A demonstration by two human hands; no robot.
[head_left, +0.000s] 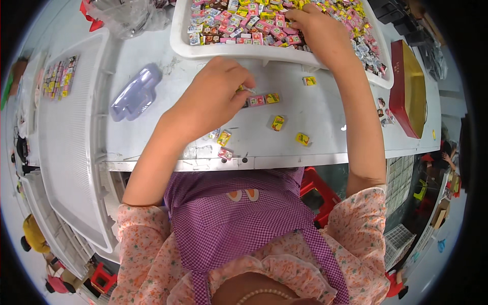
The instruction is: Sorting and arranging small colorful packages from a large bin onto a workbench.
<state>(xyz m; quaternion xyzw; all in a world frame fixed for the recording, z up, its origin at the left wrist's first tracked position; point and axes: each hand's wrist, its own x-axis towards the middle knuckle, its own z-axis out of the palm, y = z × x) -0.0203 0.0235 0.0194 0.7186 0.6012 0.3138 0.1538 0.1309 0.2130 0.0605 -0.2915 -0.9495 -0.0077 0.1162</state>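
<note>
My left hand [211,96] is over the table, thumb and forefinger curled together around a small wrapped candy that mostly hides behind them. Just beside those fingers, a short row of pink and yellow wrapped candies [257,100] lies end to end on the tabletop. My right hand [325,38] reaches into a white plastic tub [229,51] heaped with small wrapped candies [249,23] in pink, yellow, brown and white. Its fingertips are closed among the candies; what they grip is hidden. Single yellow candies [277,122] lie loose between my arms, and a pink one [225,153] near the table edge.
A translucent purple plastic case [136,94] lies left of my left hand. Further left is a long white tray [71,152] with rows of candies [60,76] at its far end. A red and gold box [408,89] stands right; a clear plastic bag [127,18] is back left.
</note>
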